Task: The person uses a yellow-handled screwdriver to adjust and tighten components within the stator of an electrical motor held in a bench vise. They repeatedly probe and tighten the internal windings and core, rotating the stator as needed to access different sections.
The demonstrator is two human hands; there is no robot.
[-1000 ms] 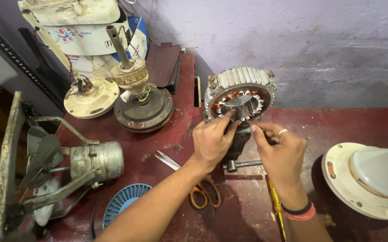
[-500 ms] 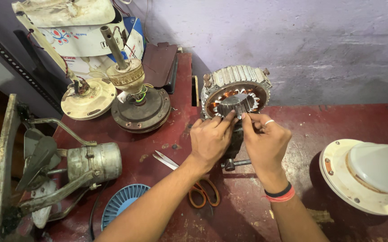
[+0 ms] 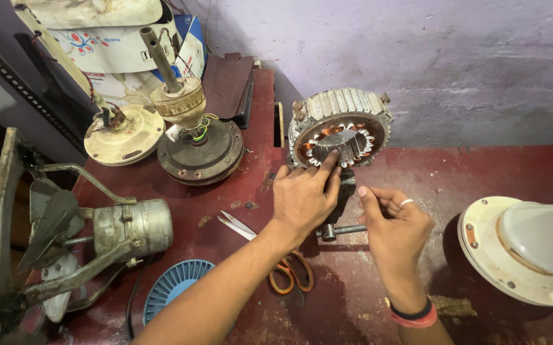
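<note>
Stator [image 3: 340, 131] upright in one vise [image 3: 343, 204] on the red bench [image 3: 481, 172].
Your left hand [image 3: 303, 198] presses fingertips on its core; your right hand [image 3: 395, 227], loosely curled, hovers beside. One pair of scissors [image 3: 270, 255] lies near.

Centre of frame: a ribbed fan motor stator [image 3: 340, 128] with copper windings stands on edge on the red counter [image 3: 494, 172], clamped in a small dark vise [image 3: 343, 204]. The left hand [image 3: 303, 199] touches the stator's lower rim with its fingertips; the right hand [image 3: 395, 223], half curled, hovers just beside the vise handle. Orange-handled scissors [image 3: 276, 255] lie below. Upper left: a disassembled fan motor [image 3: 193, 140]. Right edge: a cream fan housing [image 3: 526, 249].
</note>
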